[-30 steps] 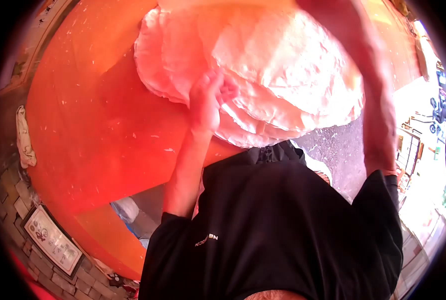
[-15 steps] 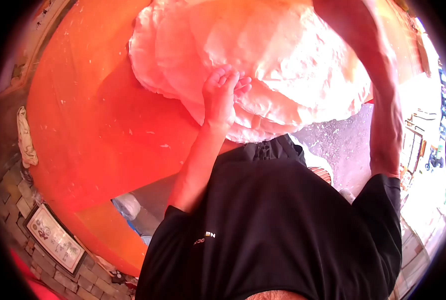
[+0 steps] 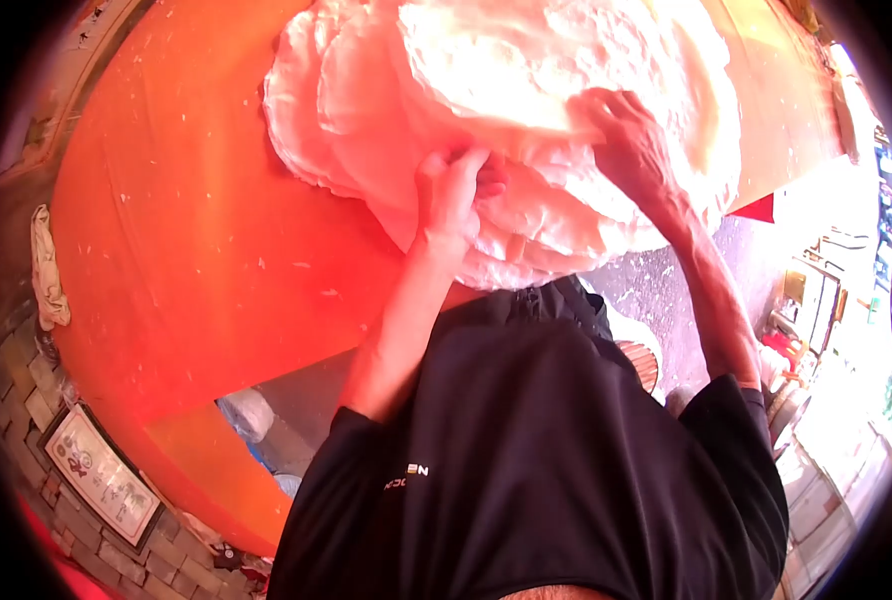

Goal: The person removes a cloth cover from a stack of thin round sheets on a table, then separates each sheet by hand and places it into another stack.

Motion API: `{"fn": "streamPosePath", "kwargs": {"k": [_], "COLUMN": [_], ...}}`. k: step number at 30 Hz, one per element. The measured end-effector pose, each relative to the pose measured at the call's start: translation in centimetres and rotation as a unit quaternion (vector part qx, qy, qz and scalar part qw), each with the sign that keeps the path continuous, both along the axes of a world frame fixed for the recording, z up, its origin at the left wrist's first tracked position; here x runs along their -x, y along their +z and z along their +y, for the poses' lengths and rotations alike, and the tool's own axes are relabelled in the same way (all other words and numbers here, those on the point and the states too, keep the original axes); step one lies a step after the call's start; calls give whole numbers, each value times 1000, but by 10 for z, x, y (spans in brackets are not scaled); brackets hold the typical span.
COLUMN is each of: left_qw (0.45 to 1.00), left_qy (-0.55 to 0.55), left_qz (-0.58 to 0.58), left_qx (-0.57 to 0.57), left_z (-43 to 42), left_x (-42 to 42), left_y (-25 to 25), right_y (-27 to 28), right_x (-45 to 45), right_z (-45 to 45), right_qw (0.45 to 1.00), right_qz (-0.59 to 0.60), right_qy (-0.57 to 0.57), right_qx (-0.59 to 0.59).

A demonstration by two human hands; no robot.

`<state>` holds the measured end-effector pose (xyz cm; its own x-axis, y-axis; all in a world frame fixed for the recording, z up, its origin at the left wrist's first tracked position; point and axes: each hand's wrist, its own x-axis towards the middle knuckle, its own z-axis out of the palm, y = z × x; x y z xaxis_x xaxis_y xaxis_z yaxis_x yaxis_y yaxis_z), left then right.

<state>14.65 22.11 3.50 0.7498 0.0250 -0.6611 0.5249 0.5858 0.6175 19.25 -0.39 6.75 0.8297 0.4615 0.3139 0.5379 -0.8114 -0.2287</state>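
1. A dark frame (image 3: pixel 103 478) at lower left holds a pale marked panel; a translucent bundle (image 3: pixel 251 415), contents unreadable, shows to its upper right.
2. The stack of pale sheets (image 3: pixel 516 90) lies on the orange tabletop (image 3: pixel 206 250), upper middle of the frame, its lower-right rim bordering grey floor (image 3: pixel 656 280). Orange surface spreads broadly leftward.
3. The person's hands are apart: left hand (image 3: pixel 453 195) curled at the stack's near folds, right hand (image 3: pixel 626 145) bent onto upper layers. Whether either pinches cannot be told.
4. Glare bleaches the layers; the frame's top cuts off their far rim.
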Motion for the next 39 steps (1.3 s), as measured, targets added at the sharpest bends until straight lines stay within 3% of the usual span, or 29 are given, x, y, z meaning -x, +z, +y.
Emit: {"fn": "streamPosePath", "kwargs": {"k": [4, 8, 13, 20, 22, 23, 24, 26, 29, 31, 32, 34, 36, 37, 39], "left_qw": [997, 993, 991, 985, 988, 990, 990, 987, 989, 990, 990, 989, 991, 993, 993], "left_qy": [-72, -114, -65, -37, -48, -55, -59, -147, -144, -135, -132, -131, -114, -98, -88], "left_qz": [10, 8, -16, -72, -60, -46, -42, -52, -30, -14, -14, 22, 36, 40, 45], "left_qx": [-9, -27, 113, 151, 136, 122, 122, -30, 13, 40, 41, 63, 58, 60, 64], "left_z": [-1, 6, 6, 1, 3, 4, 4, 3, -2, -10, -14, -20, -30, -34, -38], "left_x": [-6, -15, -29, -33, -20, -13, -3, 18, 34, 37, 34, 33, 33, 34, 40], "left_y": [9, 11, 15, 18, 14, 12, 13, 17, 12, 12, 11, 10, 17, 20, 20], "right_y": [19, 2, 18, -1, 10, 38, 56, 93, 139, 127, 140, 74, 79, 120, 186], "right_x": [-2, 18, 17, -8, -30, -43, -45, -41, -37, -28, -17, -38, -68, -75, -70], "right_z": [26, 32, 36, 42, 42, 39, 37, 34, 35, 44, 57, 44, 26, 34, 25], "right_qw": [998, 999, 1000, 999, 969, 962, 961, 983, 994, 992, 987, 984, 990, 993, 994], "right_qz": [32, 24, 0, -11, 188, 93, 97, 33, -85, -129, -13, 117, 57, -104, 30], "right_qy": [13, 4, 3, -35, -76, -69, -73, -49, -10, -4, -64, -87, -32, -11, -106], "right_qx": [-43, 26, 16, -29, 138, 248, 247, 176, 68, -13, 149, 105, 122, 55, -1]}}
